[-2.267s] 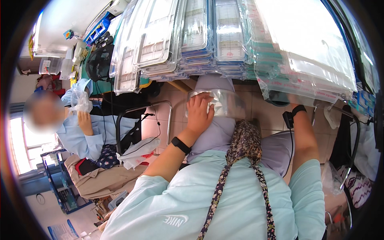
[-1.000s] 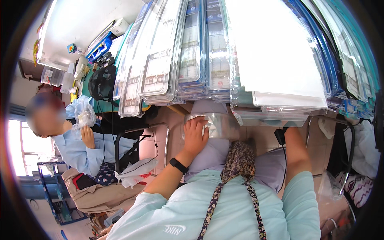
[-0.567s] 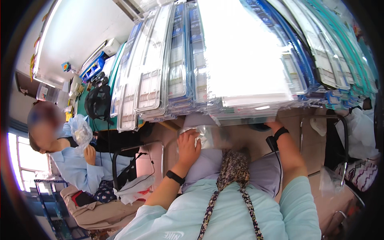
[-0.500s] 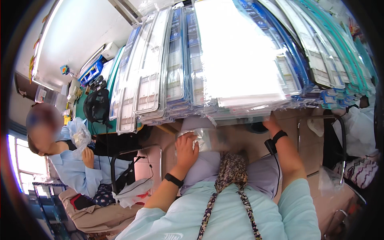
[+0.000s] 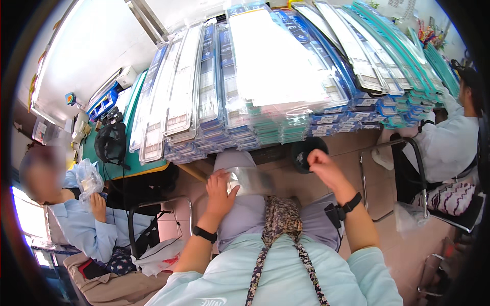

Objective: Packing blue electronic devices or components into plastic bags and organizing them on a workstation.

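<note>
Over my left thigh, my left hand (image 5: 221, 193) holds the left end of a clear, shiny plastic package (image 5: 251, 181). Its thumb lies along the near side and the fingers reach over the far end. What is inside the package cannot be made out. My right hand (image 5: 329, 171) is raised off my right thigh with its fingers curled together. Whether anything small is between those fingertips is hidden. Just beyond them, below the table edge, a dark round bin (image 5: 302, 155) stands on the floor.
Stacks of flat, clear-fronted packs (image 5: 209, 97) cover the table, with white sheets (image 5: 280, 66) on top. At left a co-worker in a light blue shirt (image 5: 84, 224) holds a plastic bag (image 5: 89, 178). Another person (image 5: 449, 137) sits at right, near a metal-framed chair (image 5: 421, 168).
My right hand has come back from under the stack's front edge, and the plastic there is gone from its fingers. The view has shifted, bringing the person at right into sight.
</note>
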Available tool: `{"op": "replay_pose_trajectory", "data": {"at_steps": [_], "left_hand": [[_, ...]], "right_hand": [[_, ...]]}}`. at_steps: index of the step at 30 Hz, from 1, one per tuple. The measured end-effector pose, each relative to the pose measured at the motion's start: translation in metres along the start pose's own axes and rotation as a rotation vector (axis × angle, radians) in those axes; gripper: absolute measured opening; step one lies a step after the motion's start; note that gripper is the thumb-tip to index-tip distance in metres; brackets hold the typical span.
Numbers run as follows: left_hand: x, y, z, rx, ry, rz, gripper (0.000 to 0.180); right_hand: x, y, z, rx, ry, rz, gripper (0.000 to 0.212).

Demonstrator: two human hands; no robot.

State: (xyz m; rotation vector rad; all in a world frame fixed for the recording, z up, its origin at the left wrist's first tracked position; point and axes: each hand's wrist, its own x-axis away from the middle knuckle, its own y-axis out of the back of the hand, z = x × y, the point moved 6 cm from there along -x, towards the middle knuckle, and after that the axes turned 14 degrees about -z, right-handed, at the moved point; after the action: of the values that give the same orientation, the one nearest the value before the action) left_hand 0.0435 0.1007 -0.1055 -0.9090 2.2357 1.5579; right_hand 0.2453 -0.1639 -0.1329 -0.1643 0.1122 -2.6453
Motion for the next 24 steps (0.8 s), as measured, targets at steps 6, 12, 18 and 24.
{"op": "replay_pose_trajectory", "data": {"at_steps": [6, 12, 18, 24], "left_hand": [[-0.014, 0.004, 0.003, 0.089, -0.133, 0.162, 0.091], [-0.006, 0.001, -0.006, 0.013, -0.104, 0.330, 0.099], [0.001, 0.013, -0.010, -0.048, -0.041, 0.319, 0.098], [0.001, 0.014, -0.009, -0.051, -0.063, 0.291, 0.097]], "right_hand": [[0.016, -0.065, -0.047, 0.250, -0.284, 0.159, 0.044], [0.016, -0.117, -0.110, 0.772, -0.086, 0.098, 0.064], [0.020, -0.131, -0.097, 0.567, -0.052, 0.230, 0.045], [0.023, -0.126, -0.066, 0.559, 0.119, 0.139, 0.020]]}}
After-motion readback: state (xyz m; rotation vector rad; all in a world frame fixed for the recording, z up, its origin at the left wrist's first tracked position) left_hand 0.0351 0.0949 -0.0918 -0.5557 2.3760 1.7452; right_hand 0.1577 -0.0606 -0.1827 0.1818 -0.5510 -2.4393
